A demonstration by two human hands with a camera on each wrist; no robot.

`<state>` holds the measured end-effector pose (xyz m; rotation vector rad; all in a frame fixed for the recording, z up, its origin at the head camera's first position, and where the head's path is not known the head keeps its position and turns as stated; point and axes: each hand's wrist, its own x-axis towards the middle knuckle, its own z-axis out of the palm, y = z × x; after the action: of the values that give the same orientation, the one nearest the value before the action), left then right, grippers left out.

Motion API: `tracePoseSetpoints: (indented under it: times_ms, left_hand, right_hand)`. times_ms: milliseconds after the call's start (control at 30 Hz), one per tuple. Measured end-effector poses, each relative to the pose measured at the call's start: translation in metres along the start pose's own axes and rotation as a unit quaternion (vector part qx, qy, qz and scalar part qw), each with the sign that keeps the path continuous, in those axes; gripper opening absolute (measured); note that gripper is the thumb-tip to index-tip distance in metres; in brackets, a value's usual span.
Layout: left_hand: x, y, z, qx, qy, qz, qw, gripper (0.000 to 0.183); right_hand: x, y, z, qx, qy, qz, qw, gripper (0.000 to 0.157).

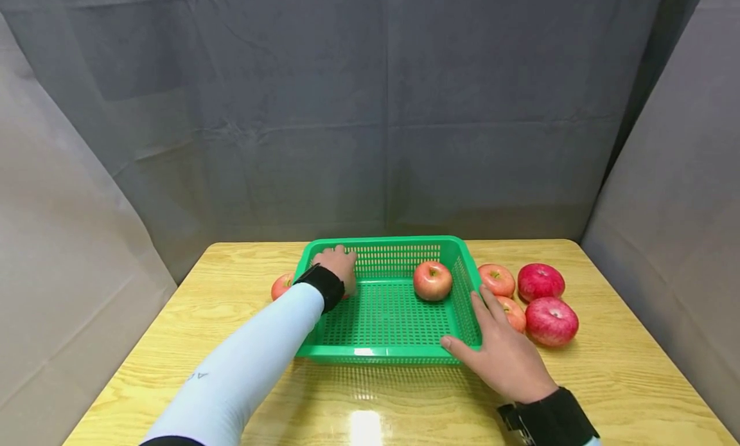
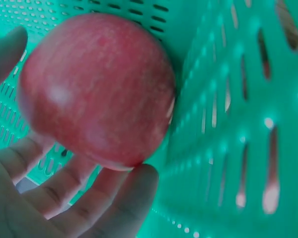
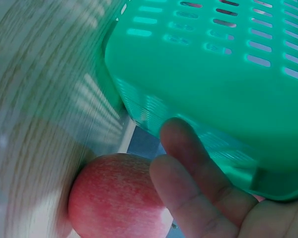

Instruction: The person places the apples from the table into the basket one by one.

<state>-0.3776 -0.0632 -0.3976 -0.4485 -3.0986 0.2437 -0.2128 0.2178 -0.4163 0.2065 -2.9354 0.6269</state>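
Note:
My left hand (image 1: 340, 266) reaches into the far left of the green basket (image 1: 381, 351). Its fingers curl round a red apple (image 2: 99, 89) close to the basket wall, the thumb on the opposite side; in the head view the hand covers most of that fruit. At the near right corner, my right hand (image 1: 509, 356) rests against the rim with fingers fairly straight and the thumb over the near edge. Beside its fingers (image 3: 188, 193), outside the basket, sits an apple (image 3: 119, 198). Another apple (image 1: 432, 281) lies inside the basket, toward the right.
Right of the basket, two lighter apples (image 1: 496, 280) and two dark red apples (image 1: 552, 321) stand on the wooden table (image 1: 624, 369). One more apple (image 1: 281, 286) sits just outside the left wall. Grey cloth (image 1: 381, 112) hangs behind the table.

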Motion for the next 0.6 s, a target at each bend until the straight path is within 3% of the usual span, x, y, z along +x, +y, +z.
tracePoseSetpoints:
  times_ms: [267, 600]
  left_hand:
    - [-0.007, -0.006, -0.015, 0.000, 0.011, 0.000, 0.9999, 0.059]
    - [-0.012, -0.016, -0.030, -0.022, -0.003, 0.010, 0.9997, 0.057]
  right_hand:
    - [0.001, 0.001, 0.001, 0.000, 0.001, 0.001, 1.000, 0.110]
    - [0.001, 0.001, 0.001, 0.005, -0.005, 0.005, 1.000, 0.110]
